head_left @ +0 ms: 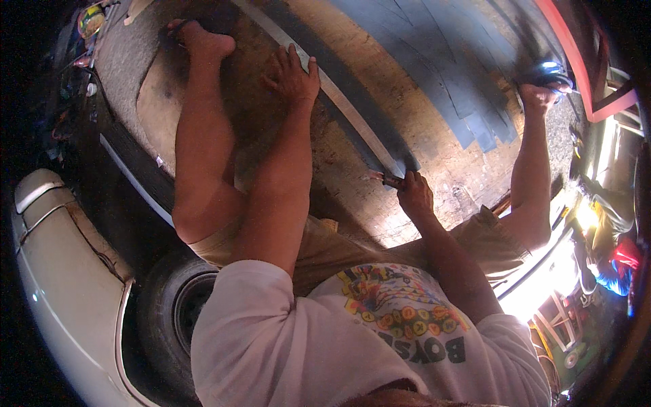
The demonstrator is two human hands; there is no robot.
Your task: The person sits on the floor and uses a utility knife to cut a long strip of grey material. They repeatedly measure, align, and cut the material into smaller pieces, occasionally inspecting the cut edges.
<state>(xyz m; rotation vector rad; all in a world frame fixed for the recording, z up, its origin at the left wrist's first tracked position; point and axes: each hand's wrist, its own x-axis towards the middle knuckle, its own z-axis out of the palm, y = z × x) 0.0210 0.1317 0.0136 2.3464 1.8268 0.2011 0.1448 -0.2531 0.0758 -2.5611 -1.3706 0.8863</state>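
Note:
My left hand [293, 76] lies with its fingers spread over a long, pale metal straightedge [349, 117], pressing on it. The straightedge runs diagonally along a dark grey strip of sheet material [369, 107] on a worn wooden board [427, 139]. Near the straightedge's lower right end, my right hand [415, 195] is closed around a short, dark-handled cutter [393, 181]. Its tip points left and is too small to make out clearly. Both hands are between my spread legs.
Several blue-grey sheet pieces [451, 81] lie overlapping beyond the straightedge. A pale vehicle [68, 271] with a tyre [154, 305] stands at the left. At the upper right is a red frame [569, 54]. Bright light falls on clutter along the right side.

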